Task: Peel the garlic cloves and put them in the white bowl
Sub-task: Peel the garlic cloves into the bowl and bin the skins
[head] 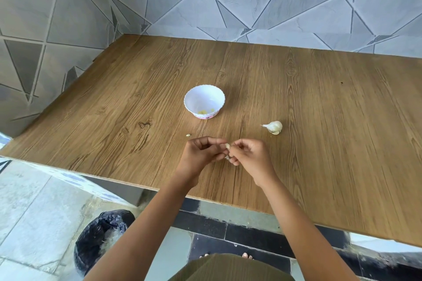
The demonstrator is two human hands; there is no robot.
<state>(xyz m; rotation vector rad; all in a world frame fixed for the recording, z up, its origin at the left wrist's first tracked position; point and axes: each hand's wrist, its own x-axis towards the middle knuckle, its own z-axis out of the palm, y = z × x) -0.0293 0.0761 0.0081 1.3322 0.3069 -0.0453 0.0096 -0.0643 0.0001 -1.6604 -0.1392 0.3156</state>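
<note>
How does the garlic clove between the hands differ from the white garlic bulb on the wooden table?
The small pale garlic clove is a single piece; the white garlic bulb is larger, with a pointed stem. The clove is pinched by fingers of the left hand and the right hand; the bulb lies untouched on the wooden table. Both are pale garlic.

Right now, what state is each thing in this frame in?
white bowl: upright, few peeled cloves inside.
garlic bulb: on its side on the table, partly broken apart.
left hand: fingers curled on the clove.
right hand: fingers curled on the clove.
garlic clove: pinched between both hands.
small garlic bit: loose on the table.
bin: black liner, open top.
</note>
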